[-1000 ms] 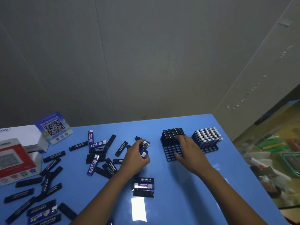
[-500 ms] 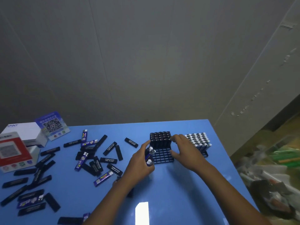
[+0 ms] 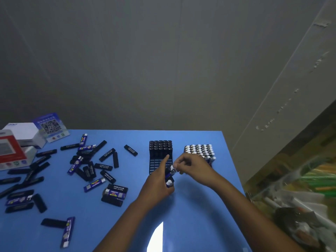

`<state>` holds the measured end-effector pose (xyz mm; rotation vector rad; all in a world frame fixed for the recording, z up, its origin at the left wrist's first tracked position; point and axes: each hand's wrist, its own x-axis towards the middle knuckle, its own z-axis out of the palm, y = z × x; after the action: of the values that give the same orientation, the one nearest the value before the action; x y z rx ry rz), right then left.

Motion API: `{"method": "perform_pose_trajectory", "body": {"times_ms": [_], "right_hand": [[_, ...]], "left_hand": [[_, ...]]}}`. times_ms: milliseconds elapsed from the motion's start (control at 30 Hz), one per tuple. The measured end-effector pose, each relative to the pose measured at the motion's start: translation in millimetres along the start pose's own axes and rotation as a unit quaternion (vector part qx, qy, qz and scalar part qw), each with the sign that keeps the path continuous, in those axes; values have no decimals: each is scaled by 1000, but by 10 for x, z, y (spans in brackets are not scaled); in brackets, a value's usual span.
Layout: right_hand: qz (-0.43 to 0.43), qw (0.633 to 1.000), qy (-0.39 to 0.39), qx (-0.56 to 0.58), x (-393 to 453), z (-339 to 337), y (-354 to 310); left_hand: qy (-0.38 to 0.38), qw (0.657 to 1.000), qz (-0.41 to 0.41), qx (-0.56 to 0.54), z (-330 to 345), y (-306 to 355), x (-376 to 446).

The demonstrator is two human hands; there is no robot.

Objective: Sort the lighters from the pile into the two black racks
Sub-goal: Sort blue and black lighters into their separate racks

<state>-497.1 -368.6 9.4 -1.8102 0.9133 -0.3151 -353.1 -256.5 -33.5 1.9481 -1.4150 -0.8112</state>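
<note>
Now both hands meet over the blue surface (image 3: 190,211), just in front of the left rack (image 3: 160,157). A second ago the left hand (image 3: 157,186) was out at the pile (image 3: 91,166) and the right hand (image 3: 195,167) lay flat against the left rack; half a second ago the left hand had carried its bundle of lighters (image 3: 170,177) up to that rack. The right hand has since left the rack and come across to the bundle.

State of the hands:
- Left hand: clenched round the bundle, index finger extended toward the rack.
- Right hand: fingertips pinching the metal top of the uppermost lighter in the bundle.

Judgement: one lighter is being drawn from the bundle for insertion. The handover is under way; no lighter from this bundle has yet been seated.

Racks: the left rack holds dark lighters in its far rows, with its near cells open. The right rack (image 3: 200,151) shows rows of silver-topped lighters. Many lighters remain in the pile, so the task appears far from complete.

Limits of view:
- The right hand covers the near part of the right rack; its free cells cannot be counted.
- The number of lighters in the bundle cannot be determined; the left hand's fingers hide most of them.
- Motion blur softens the pinch point.
- Boxes (image 3: 16,142) at the left edge are cut off.
</note>
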Motion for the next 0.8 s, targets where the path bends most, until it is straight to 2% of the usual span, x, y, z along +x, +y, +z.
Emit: {"method": "perform_pose_trajectory", "body": {"times_ms": [267,533,600,700,800], "right_hand": [[27,999,-23,22,-118,53,-60],[48,998,17,41,-198,48,-111],[37,998,41,43,-189,43,-119],[28,990,126,64,-158,-55,-136],[9,983,186,6,-121,-217,-99]], "left_hand": [[3,997,35,71,-17,32,-108],[-16,996,45,73,-102,13,-98],[-19,997,43,68,-142,15,-100],[-25,998,30,41,-164,-43,-106],[-29,999,19,22,-177,-110,-82]]}}
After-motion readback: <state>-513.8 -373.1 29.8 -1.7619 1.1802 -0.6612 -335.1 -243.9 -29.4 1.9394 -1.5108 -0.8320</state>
